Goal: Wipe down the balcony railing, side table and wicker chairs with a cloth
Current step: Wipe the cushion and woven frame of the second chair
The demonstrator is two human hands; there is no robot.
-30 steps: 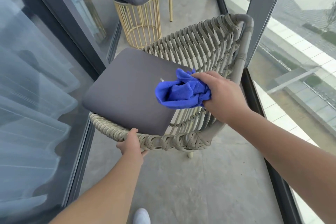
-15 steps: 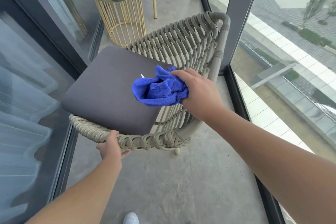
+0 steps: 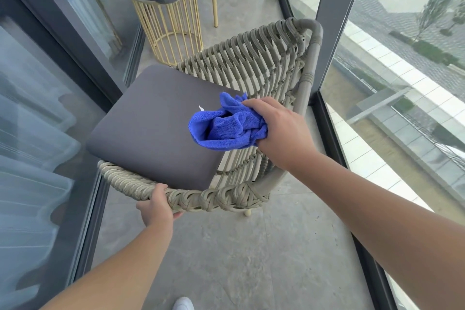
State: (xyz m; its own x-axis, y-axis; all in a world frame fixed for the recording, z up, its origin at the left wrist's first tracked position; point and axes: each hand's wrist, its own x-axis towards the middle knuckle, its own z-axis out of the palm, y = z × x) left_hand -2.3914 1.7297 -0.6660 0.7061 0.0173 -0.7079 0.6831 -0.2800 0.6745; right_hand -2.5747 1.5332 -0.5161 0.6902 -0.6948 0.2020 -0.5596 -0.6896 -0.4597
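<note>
While my left grip (image 3: 158, 205) is clutching the wicker chair (image 3: 251, 63) rim, my right grip (image 3: 278, 131) is bunching the blue cloth (image 3: 226, 126) against its backrest.

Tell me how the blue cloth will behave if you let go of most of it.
The cloth is probably floppy: it bunches in folds in the right hand. Likely light, since one hand holds it up. Its looped pile suggests it grips, not slides.

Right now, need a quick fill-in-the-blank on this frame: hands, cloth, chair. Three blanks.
1. The right hand grips a bunched ____ cloth.
2. The left hand holds the wicker chair by its woven front ____.
3. On the chair's seat lies a flat ____ cushion.

Missing words: blue; rim; grey
</note>
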